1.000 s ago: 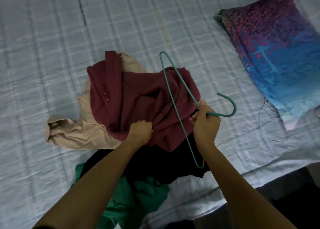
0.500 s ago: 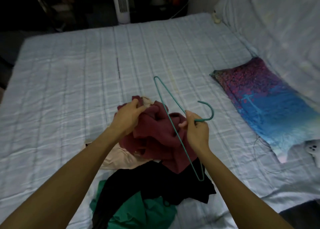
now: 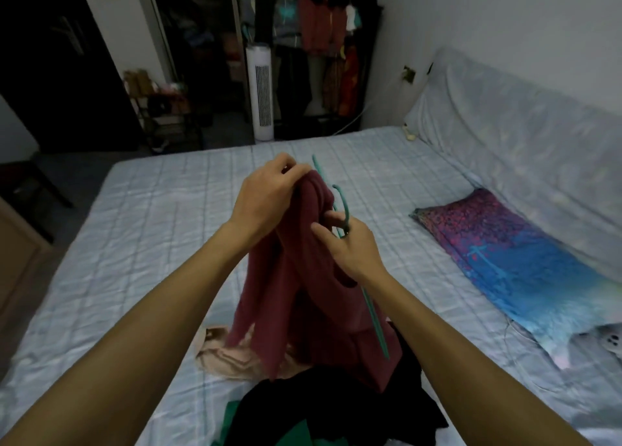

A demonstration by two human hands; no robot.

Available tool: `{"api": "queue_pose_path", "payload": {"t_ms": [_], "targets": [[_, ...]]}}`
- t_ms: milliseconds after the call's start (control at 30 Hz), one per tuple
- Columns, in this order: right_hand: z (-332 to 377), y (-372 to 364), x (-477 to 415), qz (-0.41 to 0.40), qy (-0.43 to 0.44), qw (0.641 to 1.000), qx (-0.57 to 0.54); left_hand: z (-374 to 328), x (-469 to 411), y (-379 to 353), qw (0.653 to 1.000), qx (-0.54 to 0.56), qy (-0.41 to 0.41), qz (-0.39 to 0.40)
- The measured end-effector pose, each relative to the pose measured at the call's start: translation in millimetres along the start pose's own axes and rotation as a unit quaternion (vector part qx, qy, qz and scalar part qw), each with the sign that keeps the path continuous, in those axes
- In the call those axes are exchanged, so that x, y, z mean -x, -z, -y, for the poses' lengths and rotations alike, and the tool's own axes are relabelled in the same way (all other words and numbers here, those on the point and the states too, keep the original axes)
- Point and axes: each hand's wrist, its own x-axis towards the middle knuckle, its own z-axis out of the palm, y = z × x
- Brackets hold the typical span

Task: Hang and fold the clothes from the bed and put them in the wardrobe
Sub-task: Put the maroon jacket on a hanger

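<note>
At the bottom centre of the frame, nearest me, a black garment (image 3: 336, 408) lies heaped on the bed (image 3: 151, 243), with a green cloth (image 3: 232, 425) showing from under its lower edge. Just beyond, left of centre, a beige garment (image 3: 232, 358) lies flat on the sheet.

In the middle of the frame I hold a maroon garment (image 3: 303, 294) up off the pile; its lower end hangs down to the beige and black pieces. My left hand (image 3: 266, 199) is closed round the bunched top of it, fingers curled over the fabric. My right hand (image 3: 350, 247), just lower and to the right, grips the teal hanger (image 3: 373, 321) at its neck below the hook (thumb and one finger also lie against the maroon fabric). One bar of the hanger slants down along the right side of the garment; another tip pokes up behind my left hand.

At the right of the frame a purple-and-blue pillow (image 3: 515, 260) lies on the sheet. Past the far edge of the bed, upper centre, stand a white tower fan (image 3: 262, 98) and an open wardrobe (image 3: 323, 41) hung with clothes.
</note>
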Motion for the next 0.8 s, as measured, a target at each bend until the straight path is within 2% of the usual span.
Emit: {"api": "queue_pose_path", "payload": {"t_ms": [100,167,267,433,500,567,667,800], "targets": [[20.6,1.9,-0.2,0.053,0.008,0.998,-0.041,9.4,-9.2,23.0,0.999,-0.014,0.006,-0.031],[26.9,0.0,1.3,0.062,0.032,0.997,-0.017,14.9,-13.6,34.4,0.999,-0.025,-0.006,-0.043],[40.0,2.2,5.6,0.003,0.046,0.999,0.009,20.9,-19.1,42.3,0.998,-0.027,-0.029,-0.054],[66.8,20.1,2.3,-0.103,0.020,0.994,0.004,25.6,-43.7,47.1,0.998,-0.026,-0.007,-0.058],[77.5,27.6,-2.2,-0.134,0.018,0.991,-0.010,19.7,-56.0,47.5,0.998,-0.012,0.014,-0.052],[89.7,36.0,-8.9,-0.166,0.017,0.986,-0.029,10.7,-67.4,48.8,0.996,0.025,0.070,-0.047],[112.6,47.3,-20.3,-0.193,0.022,0.980,-0.042,-9.3,-79.2,56.7,0.982,0.077,0.152,-0.088],[137.9,46.2,-33.3,-0.194,0.020,0.980,-0.026,-44.3,-56.2,68.9,0.954,0.170,0.168,-0.182]]}}
